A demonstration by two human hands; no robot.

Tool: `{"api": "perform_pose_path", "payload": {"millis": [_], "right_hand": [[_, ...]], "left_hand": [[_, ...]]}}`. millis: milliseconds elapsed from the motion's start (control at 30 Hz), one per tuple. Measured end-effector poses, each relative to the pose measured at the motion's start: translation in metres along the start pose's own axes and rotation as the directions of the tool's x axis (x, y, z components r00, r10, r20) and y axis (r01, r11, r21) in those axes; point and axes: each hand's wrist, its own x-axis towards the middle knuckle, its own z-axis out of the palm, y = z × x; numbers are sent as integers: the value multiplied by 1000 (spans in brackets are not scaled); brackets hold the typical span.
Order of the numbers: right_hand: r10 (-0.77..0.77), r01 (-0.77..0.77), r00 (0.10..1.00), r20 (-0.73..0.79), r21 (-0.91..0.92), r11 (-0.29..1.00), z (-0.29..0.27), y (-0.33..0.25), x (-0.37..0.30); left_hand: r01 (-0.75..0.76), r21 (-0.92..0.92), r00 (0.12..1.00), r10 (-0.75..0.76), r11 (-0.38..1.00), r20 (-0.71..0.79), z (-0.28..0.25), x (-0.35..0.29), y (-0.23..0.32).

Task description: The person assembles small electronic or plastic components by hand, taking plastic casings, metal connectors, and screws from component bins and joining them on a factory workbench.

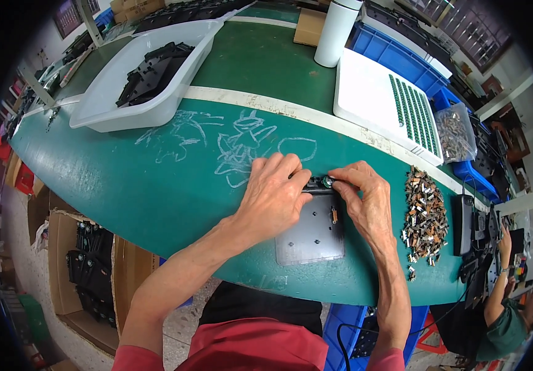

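Observation:
A flat grey plastic panel [309,240] lies on the green tabletop in front of me, with a black bar along its far edge. My left hand [277,193] is closed on the left part of that bar, fingers bent over it. At the bar's right end, my right hand [365,195] pinches a small round green part [327,181] between thumb and fingertips, pressed against the bar. A small brown-and-metal component [334,215] sits on the panel near its right edge. The fingers hide much of the bar.
A pile of small metal-and-brown components [426,216] lies to the right. Farther back stand a white tray [371,93] with rows of green pieces, a white bottle [337,34] and a translucent bin [173,102] of black parts. A cardboard box [62,290] sits lower left; a co-worker [507,321] is at right.

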Motion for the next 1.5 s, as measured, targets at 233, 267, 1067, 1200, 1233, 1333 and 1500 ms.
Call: {"api": "perform_pose_path", "payload": {"millis": [233, 267, 1067, 1200, 1233, 1333, 1500], "right_hand": [[93, -93, 996, 10, 1, 996, 4, -1, -1], [101, -100, 995, 2, -14, 995, 5, -1, -1], [230, -197, 965, -128, 227, 954, -2, 3, -1], [221, -180, 951, -217, 192, 965, -4, 30, -2], [242, -198, 946, -215, 206, 958, -2, 35, -3], [271, -214, 937, -222, 252, 944, -2, 41, -5], [354, -281, 920, -169, 346, 895, -3, 40, -7]], "left_hand": [[-2, 4, 1000, 2, 1000, 2, -1, 0, 1], [-3, 3, 1000, 3, 1000, 2, -1, 0, 1], [12, 54, 1000, -13, 998, 17, -2, 0, 1], [-14, 129, 1000, 12, 992, 12, -2, 2, 6], [-22, 130, 1000, 19, 991, 22, 0, 0, 5], [-45, 144, 999, 41, 989, 34, -5, 1, -2], [9, 252, 1000, -13, 968, 15, -34, 25, -31]]}}
